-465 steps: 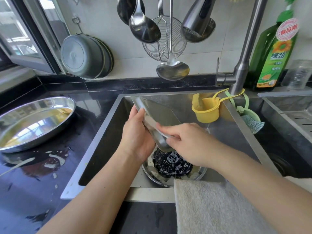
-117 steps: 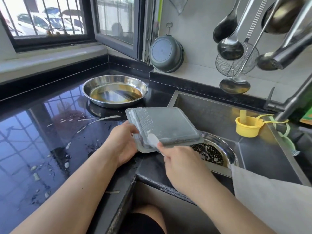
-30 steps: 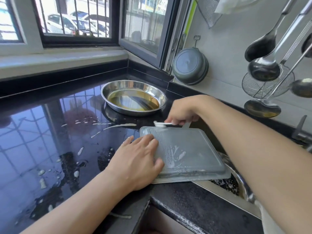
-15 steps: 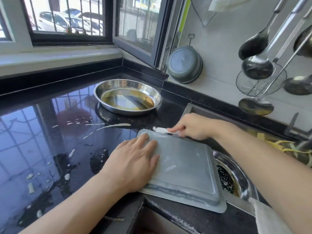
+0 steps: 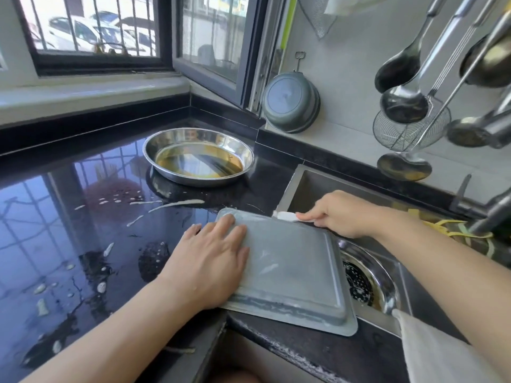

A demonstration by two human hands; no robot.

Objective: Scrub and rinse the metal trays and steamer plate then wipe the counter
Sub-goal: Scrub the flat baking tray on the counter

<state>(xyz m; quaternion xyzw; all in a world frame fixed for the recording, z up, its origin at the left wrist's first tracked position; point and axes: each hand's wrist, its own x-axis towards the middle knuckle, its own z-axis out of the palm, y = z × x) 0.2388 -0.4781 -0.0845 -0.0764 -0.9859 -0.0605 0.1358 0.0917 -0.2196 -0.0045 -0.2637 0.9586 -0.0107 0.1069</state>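
square tray [image 5: 290, 269]: upside down across the counter [image 5: 69, 244] edge and sink [image 5: 312, 186], so you can scrub its back.
left hand [image 5: 210, 261]: your flat fingers pin it.
right hand [image 5: 340, 214]: pinches what looks like a white scrubber [image 5: 284, 215] at the far rim.
round tray [image 5: 197, 156]: farther back, apparently oily.

A round grey lidded pot [image 5: 291, 102] hangs by its handle on the pale tiled wall [image 5: 345, 78] beside the dark-framed window [image 5: 166, 31]. To its right dangle steel ladles [image 5: 403, 102] and a wire mesh skimmer [image 5: 409, 131]. A yellow plastic strainer [image 5: 453, 226] sits by the chrome tap [image 5: 489, 211], and a beige cloth [image 5: 437, 352] drapes over the sink's near edge.
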